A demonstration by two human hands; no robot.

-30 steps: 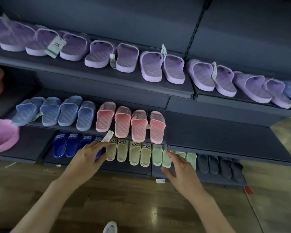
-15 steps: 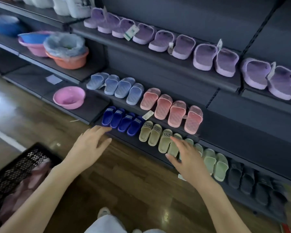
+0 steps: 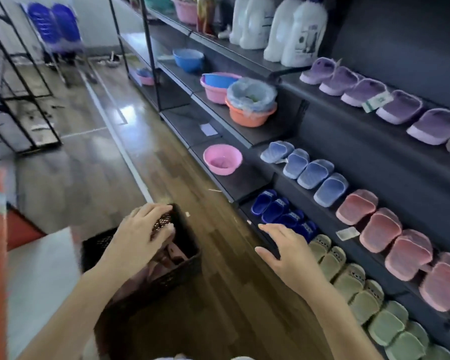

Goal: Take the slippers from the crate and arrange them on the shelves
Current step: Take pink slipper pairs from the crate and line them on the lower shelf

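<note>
Wooden floor beside dark shelves on the right. Left hand lies over the far rim of the black crate, fingers bent (gripping? cannot tell), pink slippers inside. Right hand hovers, spread wide, near navy slippers.

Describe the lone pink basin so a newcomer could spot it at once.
Start at the dark metal shelving along the right. On a low board, next to the dark blue slippers, sits a round pink plastic basin. Unlike the pink basin one shelf above, which holds a blue basin, it stands alone.
</note>
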